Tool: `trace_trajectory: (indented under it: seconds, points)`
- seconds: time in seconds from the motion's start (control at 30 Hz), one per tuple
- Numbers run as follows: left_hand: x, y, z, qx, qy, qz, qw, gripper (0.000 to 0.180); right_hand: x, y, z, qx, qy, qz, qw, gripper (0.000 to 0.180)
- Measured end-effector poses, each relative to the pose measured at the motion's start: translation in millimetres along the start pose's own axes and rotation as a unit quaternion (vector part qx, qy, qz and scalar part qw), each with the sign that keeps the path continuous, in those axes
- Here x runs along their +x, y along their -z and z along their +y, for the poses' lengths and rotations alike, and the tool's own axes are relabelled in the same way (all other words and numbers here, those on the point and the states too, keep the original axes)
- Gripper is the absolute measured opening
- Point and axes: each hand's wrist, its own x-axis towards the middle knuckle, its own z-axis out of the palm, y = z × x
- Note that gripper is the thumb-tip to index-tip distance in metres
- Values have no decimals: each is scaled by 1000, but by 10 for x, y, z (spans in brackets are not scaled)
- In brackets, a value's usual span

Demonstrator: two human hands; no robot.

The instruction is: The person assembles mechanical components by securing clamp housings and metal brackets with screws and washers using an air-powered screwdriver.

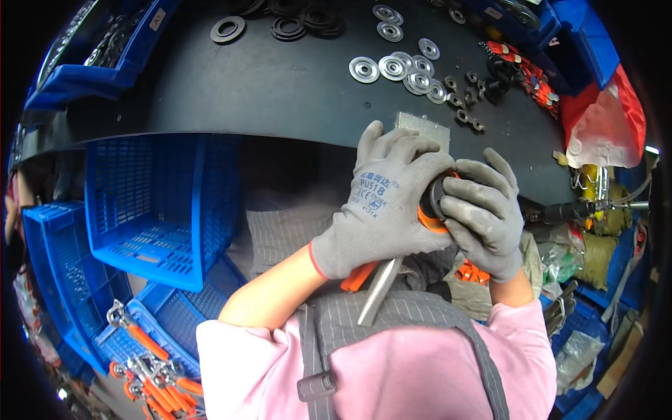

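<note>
Both hands wear grey knit gloves and meet in front of my chest, at the table's near edge. My left hand (388, 199) is closed round an orange-and-black rounded piece (432, 204), most of it hidden by the gloves. From the other side my right hand (484, 206) presses its bent fingers on the black part. Below my left hand a flat metal bar (380, 292) and an orange handle (360, 277) stick out; whether they join the rounded piece is hidden. A greyish metal block (424, 129) lies just beyond my left fingers.
On the dark table (280, 91) lie silver discs (392, 68), black rings (227, 29), small nut-like parts (460, 115) and red-orange pieces (526, 70). Blue crates (199, 210) stand at left, above orange-handled tools (157, 381). A black power tool (563, 212) is at right.
</note>
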Motion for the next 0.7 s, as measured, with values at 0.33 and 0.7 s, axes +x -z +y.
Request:
trace_trajectory:
  seconds: [0.33, 0.7]
  points:
    - [175, -39, 112, 18, -43, -35, 998, 87, -212, -5, 99, 2, 51, 46, 998, 36]
    - [131, -95, 448, -9, 21, -52, 998, 75, -1361, 675, 577, -209, -299, 533, 763, 73]
